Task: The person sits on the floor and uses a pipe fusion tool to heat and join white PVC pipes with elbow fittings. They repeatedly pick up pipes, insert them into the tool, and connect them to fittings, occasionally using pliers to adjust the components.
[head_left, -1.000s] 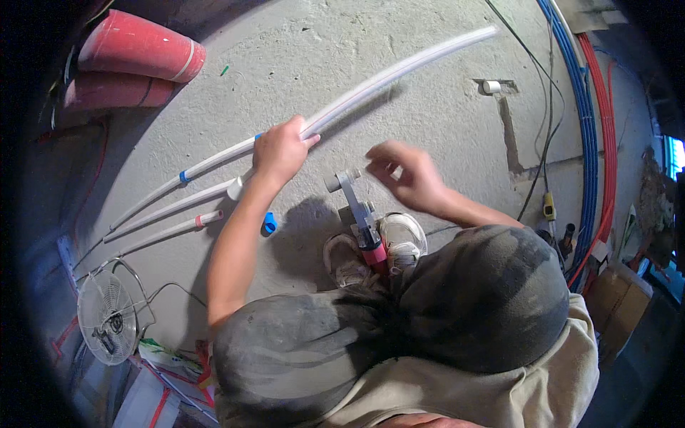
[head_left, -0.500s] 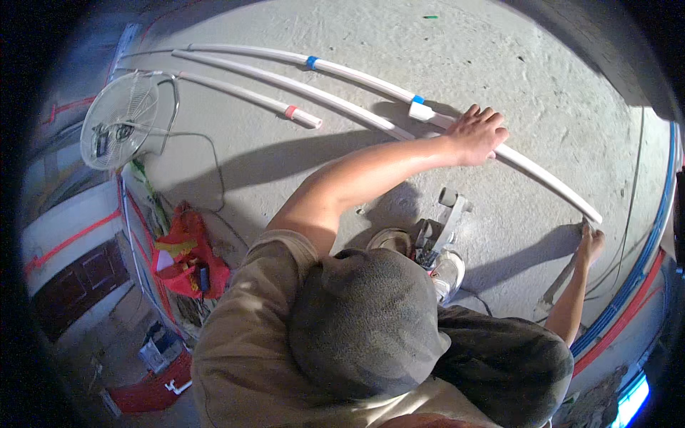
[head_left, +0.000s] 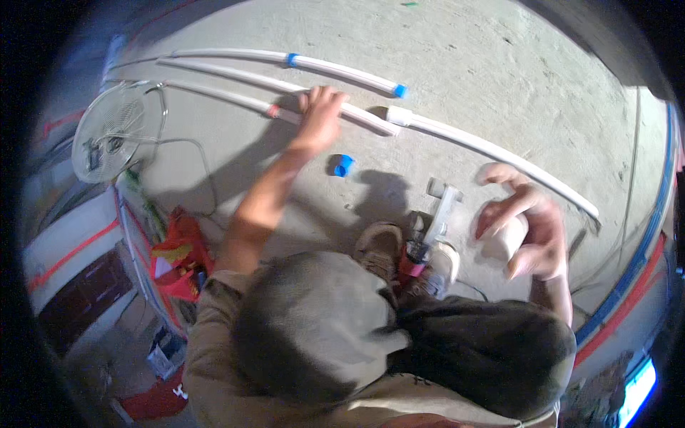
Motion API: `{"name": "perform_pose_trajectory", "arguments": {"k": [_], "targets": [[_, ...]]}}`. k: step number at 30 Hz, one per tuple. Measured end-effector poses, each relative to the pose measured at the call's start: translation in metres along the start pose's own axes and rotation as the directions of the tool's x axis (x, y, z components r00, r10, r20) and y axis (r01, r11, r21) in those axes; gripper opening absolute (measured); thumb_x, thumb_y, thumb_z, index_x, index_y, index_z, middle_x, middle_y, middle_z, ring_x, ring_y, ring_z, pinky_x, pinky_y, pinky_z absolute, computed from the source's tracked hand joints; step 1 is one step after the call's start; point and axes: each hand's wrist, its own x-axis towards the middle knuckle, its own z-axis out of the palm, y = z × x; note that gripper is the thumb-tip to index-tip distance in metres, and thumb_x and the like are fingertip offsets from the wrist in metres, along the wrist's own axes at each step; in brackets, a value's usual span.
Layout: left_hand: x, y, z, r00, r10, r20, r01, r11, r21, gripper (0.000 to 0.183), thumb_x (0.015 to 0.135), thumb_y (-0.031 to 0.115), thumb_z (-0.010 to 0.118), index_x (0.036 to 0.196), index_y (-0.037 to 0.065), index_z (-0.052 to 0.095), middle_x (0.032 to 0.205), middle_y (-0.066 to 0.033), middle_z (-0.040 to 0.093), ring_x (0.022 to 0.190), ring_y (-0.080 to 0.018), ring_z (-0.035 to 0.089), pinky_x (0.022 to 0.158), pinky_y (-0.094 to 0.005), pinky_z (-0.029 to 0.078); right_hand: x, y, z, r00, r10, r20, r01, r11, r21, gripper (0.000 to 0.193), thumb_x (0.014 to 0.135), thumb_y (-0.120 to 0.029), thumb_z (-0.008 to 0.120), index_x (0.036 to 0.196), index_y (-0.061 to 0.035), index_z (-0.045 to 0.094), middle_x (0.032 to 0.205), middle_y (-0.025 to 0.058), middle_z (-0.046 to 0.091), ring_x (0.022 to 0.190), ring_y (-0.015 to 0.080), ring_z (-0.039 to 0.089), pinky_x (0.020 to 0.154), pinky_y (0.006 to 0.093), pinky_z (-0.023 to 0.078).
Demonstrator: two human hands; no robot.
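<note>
**Meanwhile, one hand pins a pipe while the other curls round a fitting**

Down on the concrete floor (head_left: 499, 64), the left hand (head_left: 319, 114) is stretched forward with fingers spread flat over a white plastic pipe (head_left: 285, 87), seemingly pressing it so the round length cannot roll. Just beyond that hand lies a second white pipe with blue end caps (head_left: 342, 68); to its right a longer white pipe (head_left: 492, 151) curves away, its socketed end close to the pinned pipe's end. A loose blue cap (head_left: 343, 165) sits just short of the left wrist. The right hand (head_left: 524, 228), blurred, is half-curled about a pale cylindrical piece (head_left: 503, 239), probably a coupling, though how firmly it grips I cannot tell. Between the hands, near the shoe (head_left: 378, 246), lies a pipe tool with a red grip (head_left: 435, 228). Far left of the left arm stands a wire-guarded fan (head_left: 107, 132).
</note>
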Motion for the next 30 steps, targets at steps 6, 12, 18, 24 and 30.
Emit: {"name": "perform_pose_trajectory", "arguments": {"k": [6,12,18,24,30], "targets": [[0.014,-0.016,-0.038,0.978,0.211,0.004,-0.209,0.966,0.151,0.030,0.079,0.001,0.063,0.108,0.005,0.068,0.105,-0.0103,0.063,0.106,-0.0304,0.061,0.089,-0.0439,0.045,0.053,-0.022,0.080,0.882,-0.312,0.353,0.101,0.858,0.504,0.050,0.082,-0.019,0.091,0.118,0.0090,0.070,0.119,0.0310,0.068,0.104,0.0373,0.071,0.086,0.0432,0.059],[0.017,0.033,-0.108,0.939,0.343,-0.008,-0.343,0.939,0.036,0.018,0.077,-0.001,0.060,0.093,0.004,0.066,0.088,-0.0118,0.064,0.093,-0.0341,0.064,0.082,-0.0460,0.049,0.040,-0.026,0.095,0.894,-0.379,0.238,0.186,0.799,0.571,0.029,0.095,-0.015,0.076,0.115,0.0067,0.073,0.108,0.0254,0.071,0.097,0.0356,0.071,0.082,0.0397,0.059],[0.020,0.106,-0.165,0.921,0.370,0.123,-0.343,0.918,-0.198,0.008,0.076,0.000,0.059,0.083,0.004,0.061,0.082,-0.0166,0.065,0.087,-0.0396,0.067,0.078,-0.0512,0.051,0.009,-0.005,0.050,0.979,-0.185,-0.085,0.084,0.748,-0.658,0.034,0.092,-0.029,0.078,0.112,-0.0028,0.072,0.098,0.0115,0.070,0.072,0.0238,0.065,0.059,0.0354,0.050],[0.010,0.140,-0.166,0.867,0.457,0.200,-0.413,0.882,-0.227,0.020,0.071,0.010,0.070,0.086,-0.001,0.071,0.079,-0.0218,0.071,0.082,-0.0402,0.074,0.075,-0.0488,0.060,0.029,0.025,0.086,0.959,0.140,-0.247,-0.211,-0.232,-0.950,0.045,0.090,-0.030,0.077,0.126,-0.0094,0.062,0.096,0.0137,0.074,0.081,0.0294,0.075,0.065,0.0407,0.059],[-0.016,0.105,-0.160,0.822,0.468,-0.325,-0.513,0.856,-0.064,0.024,0.077,0.018,0.079,0.069,0.010,0.058,0.064,-0.0074,0.054,0.057,-0.0281,0.062,0.053,-0.0405,0.051,0.013,0.011,0.065,0.894,0.349,-0.281,-0.409,0.381,-0.829,0.031,0.095,-0.028,0.072,0.084,0.0010,0.065,0.065,0.0165,0.065,0.057,0.0281,0.065,0.059,0.0393,0.052]]}}
